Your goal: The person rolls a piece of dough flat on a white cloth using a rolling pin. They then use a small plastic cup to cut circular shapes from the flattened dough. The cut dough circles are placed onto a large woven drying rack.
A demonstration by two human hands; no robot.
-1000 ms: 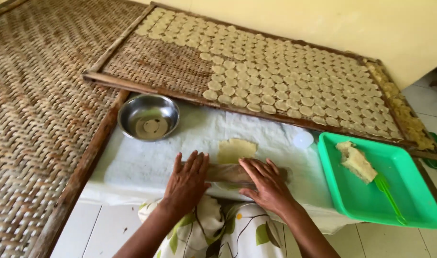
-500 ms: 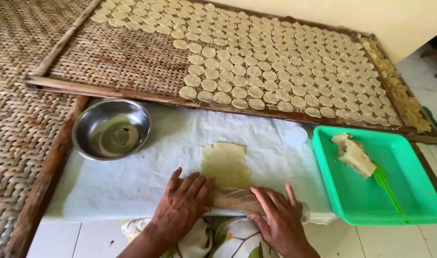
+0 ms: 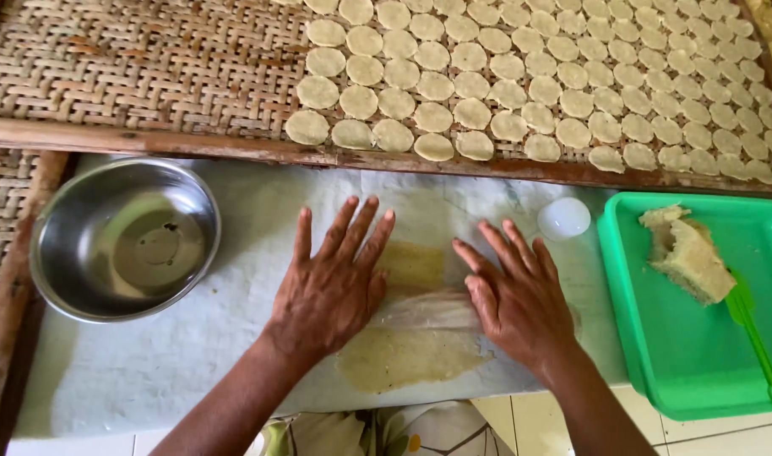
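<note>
- Both hands, left hand [image 3: 331, 291] and right hand [image 3: 521, 304], now further up-frame, fingers spread flat on roller [image 3: 424, 311].
- Dough sheet [image 3: 407, 359]: frame centre, on white cloth [image 3: 192, 355].
- Risk: uneven pressure tears thin dough.

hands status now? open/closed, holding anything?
Left hand: open, flat, palm pressing on the roller over the dough sheet.
Right hand: open, flat, pressing on the same roller.

The bowl [image 3: 124, 238] is smooth, shiny metal, and the green tray [image 3: 656, 371] is glossy plastic. A matt white cloth [image 3: 192, 346] carries the soft, pale, matt dough sheet [image 3: 407, 359]. The drying rack [image 3: 149, 76] is rough woven cane in a worn wooden frame.
</note>
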